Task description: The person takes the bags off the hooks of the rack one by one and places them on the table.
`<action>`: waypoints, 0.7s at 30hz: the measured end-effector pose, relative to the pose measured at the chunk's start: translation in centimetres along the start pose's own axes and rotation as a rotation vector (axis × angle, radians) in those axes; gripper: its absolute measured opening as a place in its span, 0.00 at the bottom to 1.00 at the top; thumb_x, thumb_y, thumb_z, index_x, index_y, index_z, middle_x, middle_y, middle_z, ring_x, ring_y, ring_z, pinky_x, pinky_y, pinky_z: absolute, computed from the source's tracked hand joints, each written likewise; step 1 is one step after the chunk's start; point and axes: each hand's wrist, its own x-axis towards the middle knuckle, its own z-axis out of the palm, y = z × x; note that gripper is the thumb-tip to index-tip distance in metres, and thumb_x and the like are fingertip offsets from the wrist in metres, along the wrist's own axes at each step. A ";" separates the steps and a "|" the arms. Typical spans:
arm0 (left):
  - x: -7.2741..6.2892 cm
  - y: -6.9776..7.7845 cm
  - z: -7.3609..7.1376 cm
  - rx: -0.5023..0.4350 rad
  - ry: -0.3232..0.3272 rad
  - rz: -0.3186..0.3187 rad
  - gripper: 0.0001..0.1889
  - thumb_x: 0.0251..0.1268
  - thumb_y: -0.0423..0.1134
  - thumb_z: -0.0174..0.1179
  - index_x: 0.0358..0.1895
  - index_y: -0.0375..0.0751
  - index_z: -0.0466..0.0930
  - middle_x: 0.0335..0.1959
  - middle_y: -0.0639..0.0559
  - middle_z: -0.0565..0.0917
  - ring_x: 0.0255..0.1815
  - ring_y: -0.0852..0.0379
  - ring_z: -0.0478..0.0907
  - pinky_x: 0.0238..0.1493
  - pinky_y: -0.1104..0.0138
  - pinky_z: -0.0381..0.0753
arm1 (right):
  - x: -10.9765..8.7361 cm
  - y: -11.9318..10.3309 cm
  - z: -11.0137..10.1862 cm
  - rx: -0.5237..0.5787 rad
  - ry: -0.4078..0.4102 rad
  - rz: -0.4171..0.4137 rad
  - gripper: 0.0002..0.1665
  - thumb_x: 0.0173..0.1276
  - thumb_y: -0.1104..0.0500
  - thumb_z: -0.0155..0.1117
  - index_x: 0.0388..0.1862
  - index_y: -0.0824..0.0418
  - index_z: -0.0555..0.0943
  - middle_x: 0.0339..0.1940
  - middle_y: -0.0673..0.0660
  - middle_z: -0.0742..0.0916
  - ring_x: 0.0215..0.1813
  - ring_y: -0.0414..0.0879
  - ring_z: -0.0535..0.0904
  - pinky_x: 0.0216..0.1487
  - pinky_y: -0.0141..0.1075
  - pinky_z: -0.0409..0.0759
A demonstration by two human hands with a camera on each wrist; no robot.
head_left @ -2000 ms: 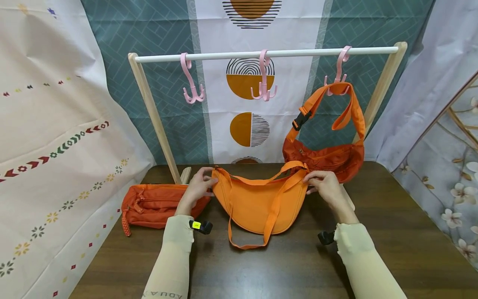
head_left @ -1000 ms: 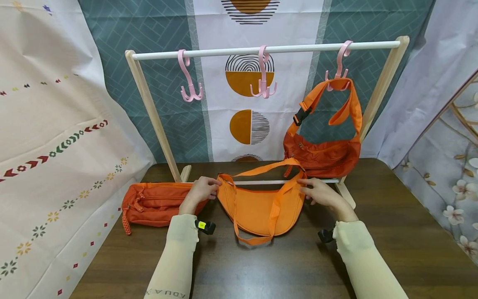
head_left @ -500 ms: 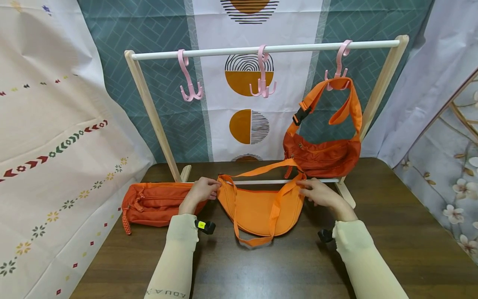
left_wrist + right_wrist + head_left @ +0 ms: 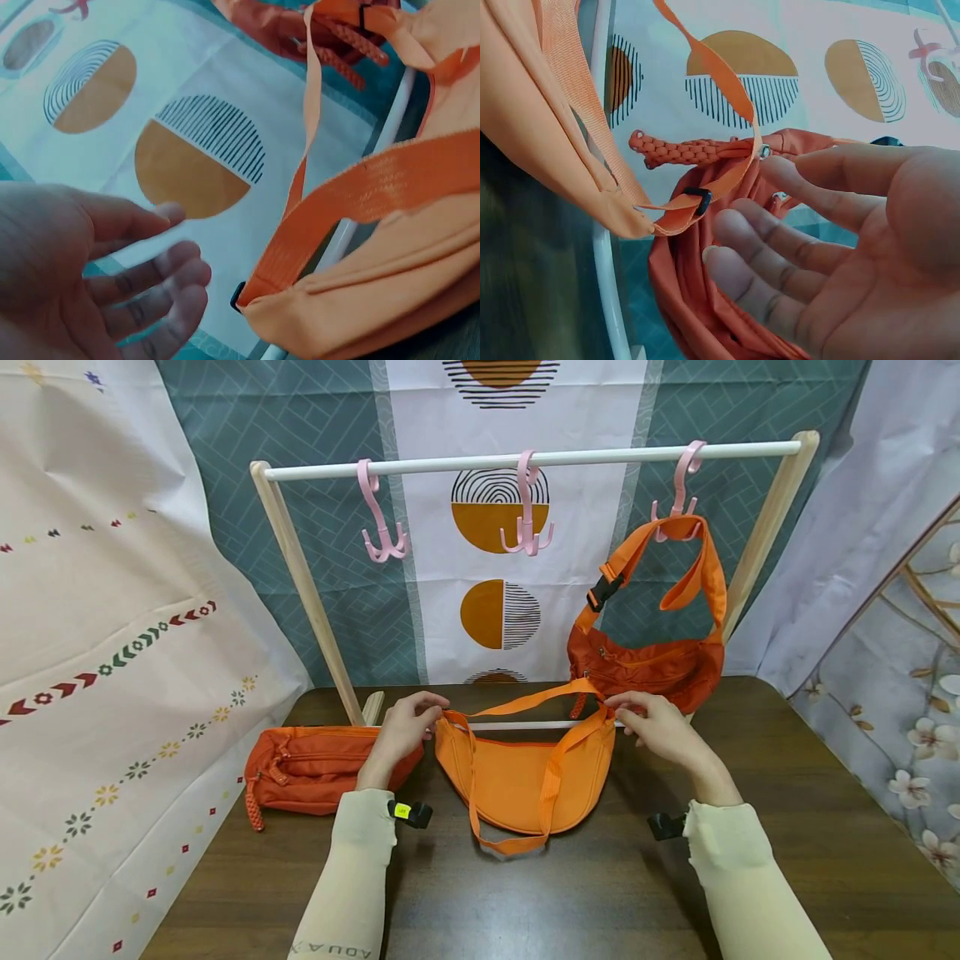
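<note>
A light orange shoulder bag (image 4: 517, 781) leans at the rack's low bar in the middle of the table, its strap (image 4: 553, 785) looping down over its front. By the bag's left top corner is my left hand (image 4: 405, 731); the left wrist view shows its fingers (image 4: 142, 304) loosely bent with a gap to the bag. My right hand (image 4: 660, 731) is beside the right top corner. In the right wrist view its fingers (image 4: 780, 247) are spread and relaxed, near the strap's black slider (image 4: 697, 199), holding nothing. Behind it hangs a darker orange-red bag (image 4: 648, 672).
A white rail (image 4: 457, 465) on wooden posts carries pink hooks at left (image 4: 385, 539), middle (image 4: 527, 531) and right (image 4: 678, 493). The dark bag's strap hangs from the right hook. A red-orange pouch (image 4: 311, 772) lies on the table (image 4: 810, 860) at left, partly behind my left hand.
The orange bag was lowered slightly and settled against the low bar. Both hands have since let go of its corners and lifted a little, the right one also shifting right.
</note>
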 end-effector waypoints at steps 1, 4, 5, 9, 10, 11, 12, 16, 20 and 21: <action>0.0 0.1 0.0 -0.018 -0.007 0.021 0.13 0.82 0.36 0.53 0.60 0.39 0.83 0.54 0.34 0.84 0.47 0.35 0.83 0.48 0.52 0.87 | 0.0 0.0 -0.1 0.005 0.013 -0.004 0.19 0.83 0.64 0.52 0.66 0.70 0.79 0.41 0.64 0.85 0.33 0.49 0.79 0.31 0.37 0.80; 0.0 0.4 0.1 -0.095 -0.031 0.059 0.13 0.82 0.36 0.54 0.60 0.39 0.83 0.55 0.33 0.83 0.50 0.35 0.82 0.53 0.47 0.85 | -0.1 -0.1 -0.2 0.019 0.056 -0.012 0.18 0.83 0.63 0.52 0.64 0.69 0.80 0.41 0.64 0.85 0.34 0.48 0.79 0.32 0.35 0.81; -0.1 0.5 0.0 -0.120 -0.038 0.071 0.13 0.82 0.36 0.54 0.61 0.39 0.82 0.55 0.32 0.83 0.50 0.35 0.82 0.53 0.46 0.84 | -0.1 -0.1 -0.3 0.023 0.073 -0.017 0.18 0.83 0.63 0.52 0.63 0.69 0.81 0.42 0.66 0.86 0.34 0.48 0.79 0.32 0.35 0.81; -0.1 0.9 -0.1 -0.234 -0.040 0.105 0.14 0.83 0.35 0.54 0.62 0.36 0.81 0.51 0.30 0.81 0.50 0.31 0.80 0.54 0.45 0.83 | -0.2 -0.1 -0.6 0.054 0.185 -0.031 0.16 0.83 0.62 0.53 0.59 0.68 0.83 0.48 0.70 0.87 0.33 0.49 0.81 0.33 0.33 0.81; -0.1 1.1 -0.1 -0.255 -0.035 0.111 0.14 0.83 0.35 0.54 0.63 0.35 0.81 0.50 0.30 0.81 0.50 0.32 0.80 0.53 0.46 0.84 | -0.2 -0.1 -0.7 0.069 0.218 -0.041 0.16 0.83 0.62 0.53 0.58 0.68 0.84 0.49 0.70 0.87 0.33 0.49 0.82 0.33 0.33 0.81; -0.1 1.2 -0.1 -0.273 -0.030 0.118 0.14 0.83 0.35 0.54 0.63 0.35 0.80 0.50 0.30 0.81 0.49 0.32 0.80 0.53 0.47 0.84 | -0.2 0.0 -0.8 0.085 0.251 -0.052 0.16 0.83 0.63 0.53 0.57 0.68 0.84 0.48 0.71 0.87 0.32 0.50 0.82 0.33 0.32 0.82; 0.0 1.3 -0.1 -0.288 -0.023 0.120 0.15 0.83 0.35 0.54 0.63 0.35 0.80 0.49 0.31 0.81 0.49 0.34 0.81 0.53 0.48 0.84 | -0.2 0.0 -0.8 0.103 0.283 -0.061 0.15 0.82 0.64 0.53 0.56 0.68 0.85 0.47 0.71 0.87 0.33 0.51 0.83 0.33 0.31 0.82; 0.0 1.9 0.4 -0.338 -0.005 0.134 0.15 0.83 0.36 0.54 0.64 0.34 0.79 0.48 0.35 0.82 0.47 0.41 0.82 0.55 0.47 0.83 | -0.2 0.1 -0.8 0.174 0.383 -0.097 0.15 0.81 0.65 0.53 0.52 0.69 0.86 0.41 0.65 0.88 0.33 0.49 0.84 0.34 0.31 0.84; -0.1 2.5 1.4 -0.404 0.031 0.153 0.15 0.82 0.36 0.55 0.64 0.36 0.79 0.51 0.40 0.82 0.49 0.42 0.80 0.58 0.44 0.80 | -0.2 0.3 -0.8 0.249 0.433 -0.069 0.15 0.81 0.64 0.52 0.51 0.69 0.86 0.35 0.50 0.87 0.33 0.46 0.83 0.35 0.32 0.86; -0.2 2.7 1.7 -0.415 0.042 0.162 0.15 0.82 0.35 0.55 0.64 0.36 0.79 0.52 0.42 0.82 0.50 0.44 0.80 0.58 0.44 0.80 | -0.3 0.4 -0.8 0.273 0.441 -0.061 0.15 0.81 0.64 0.52 0.52 0.69 0.85 0.35 0.47 0.86 0.33 0.46 0.83 0.36 0.32 0.86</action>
